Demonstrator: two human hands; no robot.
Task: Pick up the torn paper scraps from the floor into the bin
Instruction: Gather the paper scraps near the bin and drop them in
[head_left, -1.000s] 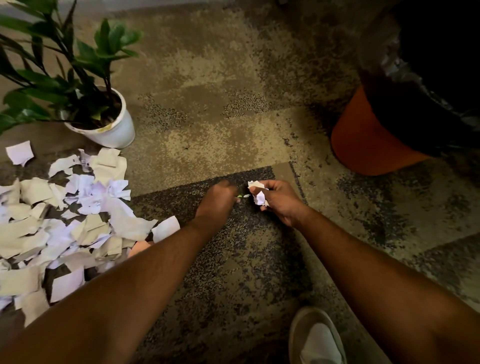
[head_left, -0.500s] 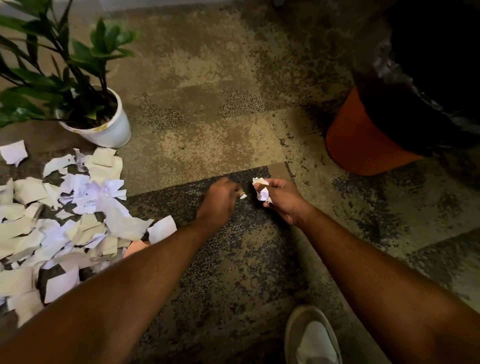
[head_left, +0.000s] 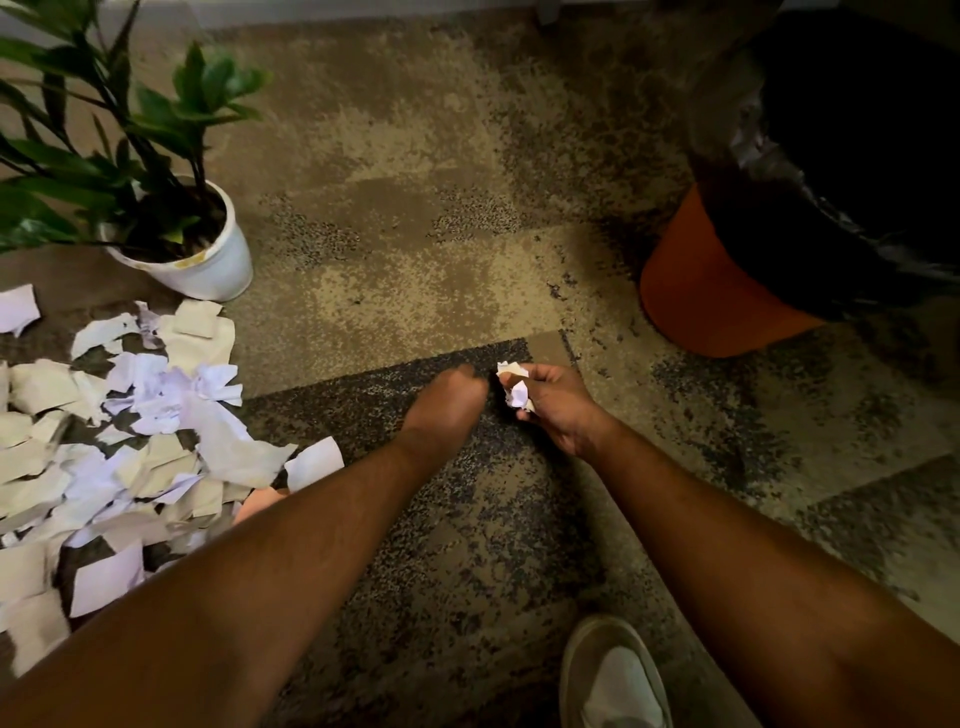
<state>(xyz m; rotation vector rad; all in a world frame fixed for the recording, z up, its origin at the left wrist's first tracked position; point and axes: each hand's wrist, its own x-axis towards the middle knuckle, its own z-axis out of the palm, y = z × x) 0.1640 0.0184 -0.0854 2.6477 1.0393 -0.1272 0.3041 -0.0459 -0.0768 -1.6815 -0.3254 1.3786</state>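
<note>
Drawn closer together since a second ago, left hand (head_left: 451, 397) now nearly touching right hand (head_left: 553, 402), with the tiny scrap once visible between them gone from sight. Nearest the camera, a pale shoe (head_left: 615, 678) planted on the mottled carpet floor (head_left: 415, 291), bare forearms reaching forward above it. Beyond, over a dark carpet tile, left grip curled tight, knuckles up; whether anything lies inside, impossible to tell. Right grip clamped on a crumpled wad of scraps (head_left: 515, 388), white edges poking out above the thumb. Off to the left, spread across the floor, a loose heap of torn paper scraps (head_left: 119, 441), white and beige, overlapping, with one stray piece (head_left: 18, 309) apart at the edge. Just past the heap, a white plant pot (head_left: 208, 265) holding a leafy green plant (head_left: 93, 156). Farther right, well apart from the heap, an orange bin (head_left: 701, 291) lined with a black bag (head_left: 841, 208) draped over its rim.
</note>
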